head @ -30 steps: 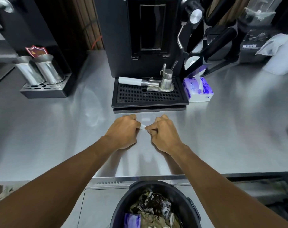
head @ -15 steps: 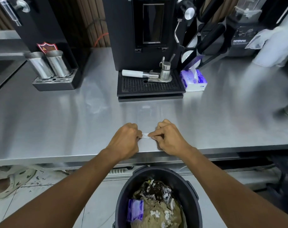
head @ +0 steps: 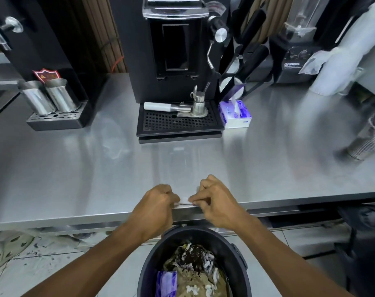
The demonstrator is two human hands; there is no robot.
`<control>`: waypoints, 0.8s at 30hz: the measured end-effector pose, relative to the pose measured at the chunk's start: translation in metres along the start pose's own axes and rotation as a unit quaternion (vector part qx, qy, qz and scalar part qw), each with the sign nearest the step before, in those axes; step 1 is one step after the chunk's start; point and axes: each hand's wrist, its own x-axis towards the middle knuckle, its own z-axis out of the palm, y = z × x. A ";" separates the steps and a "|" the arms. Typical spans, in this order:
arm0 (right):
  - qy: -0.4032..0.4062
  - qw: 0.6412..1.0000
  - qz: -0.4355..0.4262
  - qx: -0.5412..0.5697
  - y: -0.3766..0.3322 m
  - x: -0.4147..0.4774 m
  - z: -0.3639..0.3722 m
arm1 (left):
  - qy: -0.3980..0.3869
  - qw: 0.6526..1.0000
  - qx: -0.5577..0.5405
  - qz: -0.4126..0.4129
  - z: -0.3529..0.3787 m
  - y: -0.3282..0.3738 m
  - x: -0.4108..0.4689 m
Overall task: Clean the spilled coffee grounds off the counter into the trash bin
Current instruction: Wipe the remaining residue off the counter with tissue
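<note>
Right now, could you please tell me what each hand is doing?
Left hand: closed, pinching one end of the white tissue.
Right hand: closed, pinching its other end.

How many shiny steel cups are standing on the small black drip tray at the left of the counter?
2. The left shiny steel cup and the right shiny steel cup stand side by side, touching, on the small black drip tray. None seems hidden.

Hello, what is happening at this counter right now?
A person is wiping the stainless steel counter. The left hand and right hand together pinch a small white tissue at the counter's front edge, right above the round black trash bin on the floor, already holding rubbish. No grounds are visible on the steel. A purple-and-white tissue pack sits beside the black coffee machine.
</note>
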 end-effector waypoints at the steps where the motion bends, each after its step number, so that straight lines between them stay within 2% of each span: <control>1: 0.029 0.999 0.018 0.009 0.007 0.007 -0.009 | 0.016 1.000 -0.008 0.004 -0.003 0.001 0.017; 6: 0.136 0.986 0.092 0.015 0.056 0.045 -0.049 | 0.050 0.999 -0.007 0.000 0.010 0.002 0.116; 11: 0.132 0.984 0.118 -0.013 0.097 0.067 -0.063 | 0.012 1.000 0.017 -0.007 0.038 -0.005 0.169; 16: 0.098 0.993 0.073 0.001 0.103 0.056 -0.052 | 0.034 0.999 0.014 0.001 0.051 -0.001 0.143; 24: 0.044 0.999 -0.027 0.005 0.073 0.001 -0.034 | 0.016 0.999 -0.028 0.008 0.046 0.023 0.064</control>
